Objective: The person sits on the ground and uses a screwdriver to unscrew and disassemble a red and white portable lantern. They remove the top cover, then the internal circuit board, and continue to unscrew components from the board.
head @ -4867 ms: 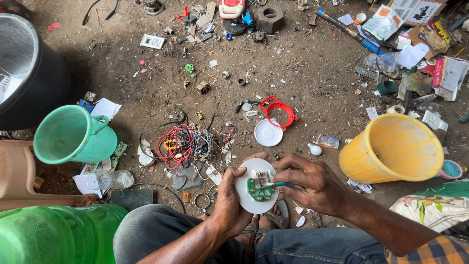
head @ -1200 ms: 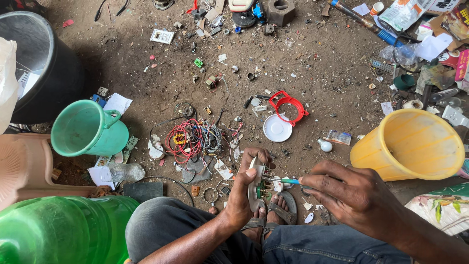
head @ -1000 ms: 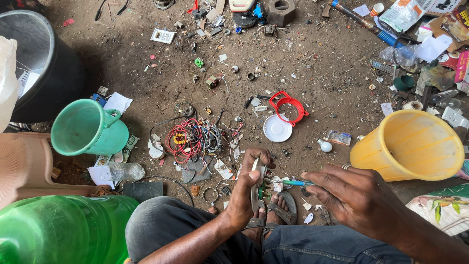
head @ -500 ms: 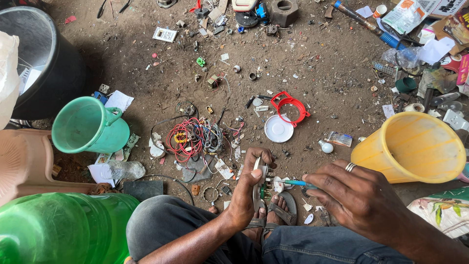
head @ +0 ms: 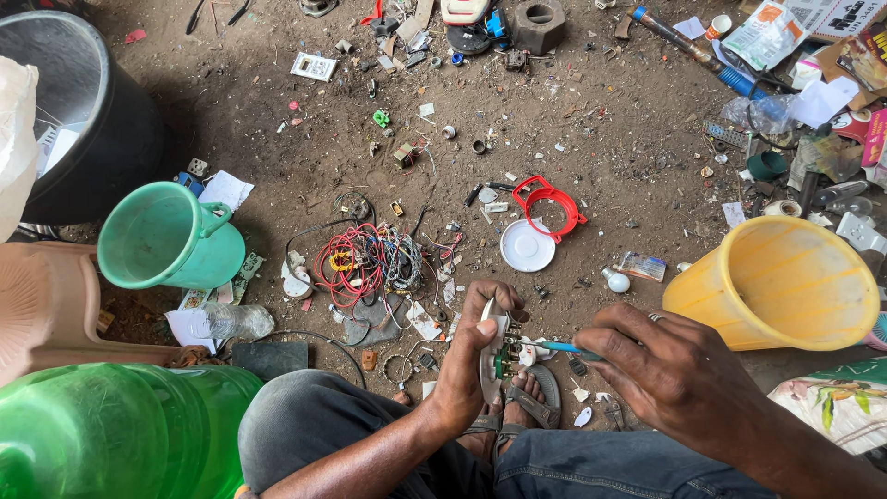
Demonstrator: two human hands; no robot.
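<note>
My left hand (head: 467, 356) pinches a small white round part (head: 492, 356) on its edge, near me and just above my sandal (head: 540, 402). My right hand (head: 670, 374) squeezes a blue-handled screwdriver (head: 562, 347), its tip touching the part. A wire tangle (head: 365, 263) lies farther left.

Bare forearms, grey trousers, sandals.
The right hand (head: 679, 370) is wearing a silver ring; the feet are wearing dark strapped sandals (head: 527, 407) (partly hidden).
</note>
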